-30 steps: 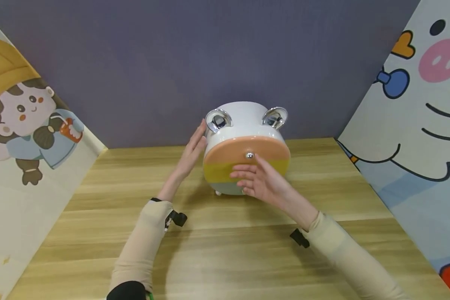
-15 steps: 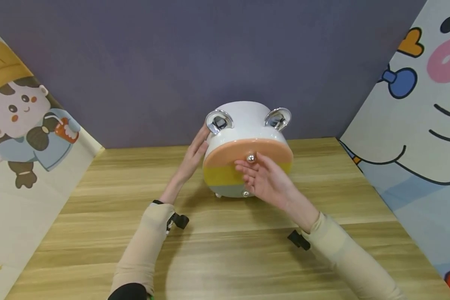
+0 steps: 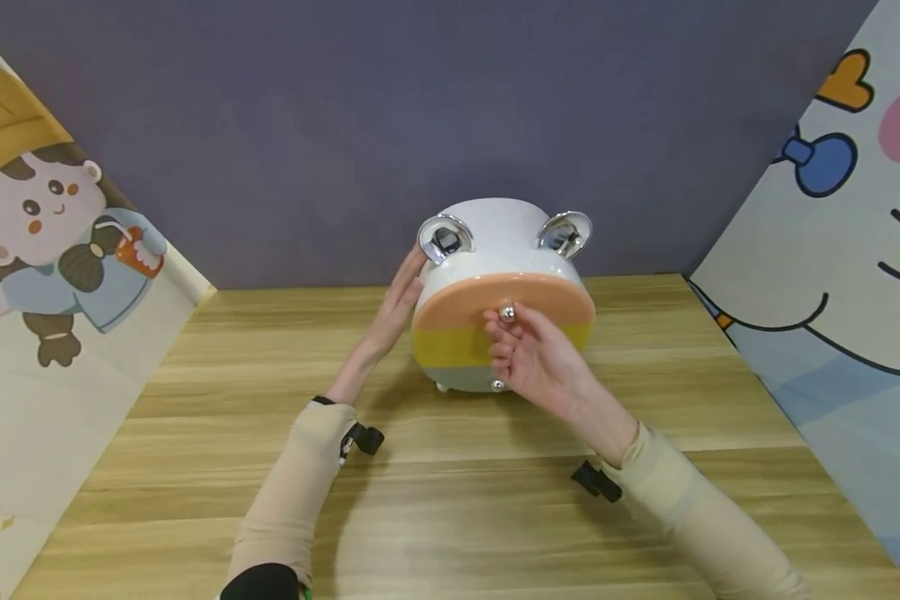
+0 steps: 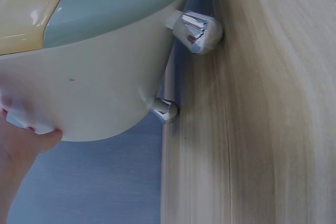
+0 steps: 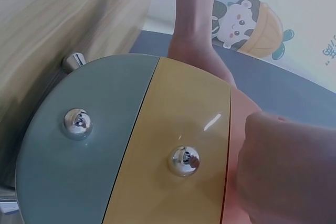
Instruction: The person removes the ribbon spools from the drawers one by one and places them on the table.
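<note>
A small rounded white drawer cabinet with two silver ears stands on the wooden table against the back wall. Its front has orange, yellow and grey-green bands. My right hand pinches the silver knob on the orange drawer between thumb and fingers. Yellow and grey-green fronts carry their own knobs; the yellow knob shows in the right wrist view. My left hand rests along the cabinet's left side with fingers extended, its fingertips partly hidden behind the ear.
The wooden table extends in front of the cabinet. A plain purple-grey wall rises close behind it. Side panels with cartoon prints flank the table. Short silver feet hold the cabinet off the tabletop.
My right fingers have drawn in from a loose spread and closed around the orange drawer's knob. My left hand stays against the cabinet's side. The head view has shifted slightly.
</note>
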Action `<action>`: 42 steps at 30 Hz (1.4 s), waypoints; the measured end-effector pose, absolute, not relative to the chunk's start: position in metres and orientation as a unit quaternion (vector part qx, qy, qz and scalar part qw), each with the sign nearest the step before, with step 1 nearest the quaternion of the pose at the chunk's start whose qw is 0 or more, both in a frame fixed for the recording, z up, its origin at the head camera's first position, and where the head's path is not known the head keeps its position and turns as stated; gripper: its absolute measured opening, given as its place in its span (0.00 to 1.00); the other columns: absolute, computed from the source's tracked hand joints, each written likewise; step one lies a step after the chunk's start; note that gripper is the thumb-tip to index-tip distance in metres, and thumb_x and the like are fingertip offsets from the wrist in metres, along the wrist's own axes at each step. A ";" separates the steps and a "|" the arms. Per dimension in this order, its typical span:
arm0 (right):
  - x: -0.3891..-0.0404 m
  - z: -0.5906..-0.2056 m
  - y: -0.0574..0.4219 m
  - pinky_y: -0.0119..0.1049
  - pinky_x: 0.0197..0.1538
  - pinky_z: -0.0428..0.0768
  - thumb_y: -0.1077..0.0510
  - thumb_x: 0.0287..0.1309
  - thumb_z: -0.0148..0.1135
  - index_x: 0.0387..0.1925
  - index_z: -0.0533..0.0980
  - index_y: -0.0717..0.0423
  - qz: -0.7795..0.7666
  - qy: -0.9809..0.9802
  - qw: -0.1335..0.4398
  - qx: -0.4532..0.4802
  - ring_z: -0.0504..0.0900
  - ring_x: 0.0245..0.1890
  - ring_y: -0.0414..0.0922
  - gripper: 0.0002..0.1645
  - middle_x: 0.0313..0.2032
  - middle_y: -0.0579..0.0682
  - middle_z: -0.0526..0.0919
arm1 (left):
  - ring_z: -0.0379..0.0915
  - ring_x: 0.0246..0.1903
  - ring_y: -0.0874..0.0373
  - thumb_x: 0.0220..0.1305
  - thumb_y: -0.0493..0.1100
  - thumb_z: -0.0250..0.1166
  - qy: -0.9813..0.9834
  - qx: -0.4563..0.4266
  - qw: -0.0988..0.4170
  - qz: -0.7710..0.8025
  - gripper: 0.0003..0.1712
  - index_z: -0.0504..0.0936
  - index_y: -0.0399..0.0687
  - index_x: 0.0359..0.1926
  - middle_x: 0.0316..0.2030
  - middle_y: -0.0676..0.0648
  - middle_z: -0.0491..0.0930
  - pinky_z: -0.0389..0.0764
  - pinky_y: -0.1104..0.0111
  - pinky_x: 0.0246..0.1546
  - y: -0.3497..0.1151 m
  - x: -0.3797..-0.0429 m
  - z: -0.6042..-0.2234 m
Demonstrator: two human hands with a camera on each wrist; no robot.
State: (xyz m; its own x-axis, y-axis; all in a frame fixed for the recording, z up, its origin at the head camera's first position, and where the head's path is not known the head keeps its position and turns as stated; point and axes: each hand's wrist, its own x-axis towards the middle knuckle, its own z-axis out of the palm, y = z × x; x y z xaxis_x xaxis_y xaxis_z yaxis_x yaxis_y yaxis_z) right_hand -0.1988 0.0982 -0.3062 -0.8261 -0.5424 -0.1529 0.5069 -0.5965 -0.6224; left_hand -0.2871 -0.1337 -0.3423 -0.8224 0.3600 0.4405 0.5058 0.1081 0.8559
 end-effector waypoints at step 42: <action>-0.148 -0.307 0.107 0.24 0.32 0.69 0.45 0.79 0.35 0.41 0.71 0.50 -0.883 0.344 0.316 -0.042 0.69 0.25 0.33 0.20 0.30 0.41 0.75 | 0.28 0.80 0.45 0.57 0.86 0.40 -0.742 -0.298 0.063 -0.597 0.63 0.48 0.49 0.79 0.80 0.44 0.35 0.35 0.37 0.74 -0.130 -0.288 -0.344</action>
